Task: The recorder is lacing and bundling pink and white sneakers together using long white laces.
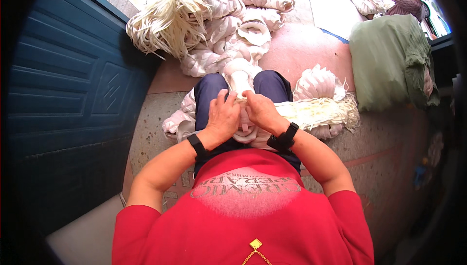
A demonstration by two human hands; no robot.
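At the lower edge of the frame spreads the person's red shirt (175,231), with a gold pendant (256,244) on a chain at its bottom middle. Bare forearms run upward from the sleeves, a black wristband (197,146) on the left one and a bulkier black band (283,140) on the right. At the centre, the left hand (224,118) and right hand (263,111) come together over a pale bundle (239,77), which lies between the knees of dark-blue trousers (210,94). The grip of both hands is bent inward and grasping the bundle near its middle, fingertips almost meeting; exactly what each finger pinches is too small to tell. Just right of the knees, cream strands (323,111) stretch sideways in front of a ribbed pinkish heap (317,85); more pale pieces (179,120) lie left of the legs. A blue panelled door (63,80) fills the left side. Farther off, at upper centre, pinkish-white bundles (221,34) pile up beside a loose cream tassel (168,24). A bulging green sack (386,65) stands at upper right, and beyond it sits another person (407,7) in a dark checked top.
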